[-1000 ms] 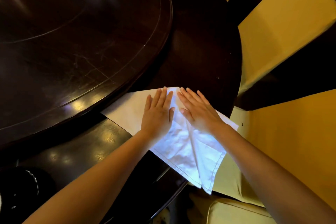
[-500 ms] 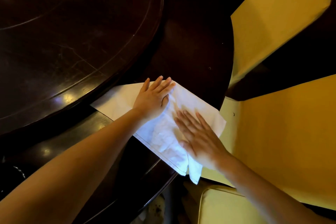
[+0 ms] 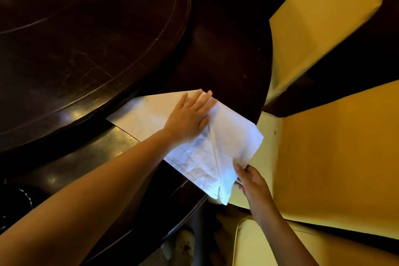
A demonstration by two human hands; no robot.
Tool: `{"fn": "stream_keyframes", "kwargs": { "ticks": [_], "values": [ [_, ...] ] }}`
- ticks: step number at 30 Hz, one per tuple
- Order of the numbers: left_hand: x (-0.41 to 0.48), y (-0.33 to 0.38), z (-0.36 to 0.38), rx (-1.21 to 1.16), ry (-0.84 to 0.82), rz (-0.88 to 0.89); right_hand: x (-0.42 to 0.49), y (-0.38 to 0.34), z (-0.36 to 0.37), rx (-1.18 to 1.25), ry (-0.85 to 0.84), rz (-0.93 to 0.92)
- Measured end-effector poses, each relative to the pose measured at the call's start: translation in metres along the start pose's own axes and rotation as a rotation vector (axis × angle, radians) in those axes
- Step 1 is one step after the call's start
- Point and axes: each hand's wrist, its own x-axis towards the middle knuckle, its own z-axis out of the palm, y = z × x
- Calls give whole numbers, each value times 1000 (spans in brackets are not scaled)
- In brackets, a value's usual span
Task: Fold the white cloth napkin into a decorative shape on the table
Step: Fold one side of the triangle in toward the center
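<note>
The left grip [image 3: 190, 119] lies released, fingers straight, pressing flat on the white napkin [image 3: 233, 136]. The napkin sits partly folded at the near edge of the dark surface [image 3: 226, 60], one corner overhanging. It looks light, soft and limp, likely to slide on polished wood. The right grip [image 3: 250, 181] pinches that overhanging hem, a sensible hold.

The left hand [image 3: 187, 120] lies flat on the white napkin [image 3: 228, 136], fingers straight, near its far point. The right hand [image 3: 251, 181] pinches the near corner — that part overhangs the dark table [image 3: 226, 49] edge, above yellow chair cushions [image 3: 336, 157].
</note>
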Motion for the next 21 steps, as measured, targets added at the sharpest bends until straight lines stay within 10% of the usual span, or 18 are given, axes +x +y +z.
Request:
{"fn": "stream_keyframes", "kwargs": {
  "ticks": [21],
  "values": [
    [-21, 4, -15, -40, 73, -641, 138, -168, 46, -1180, 352, -709]
  ]
}}
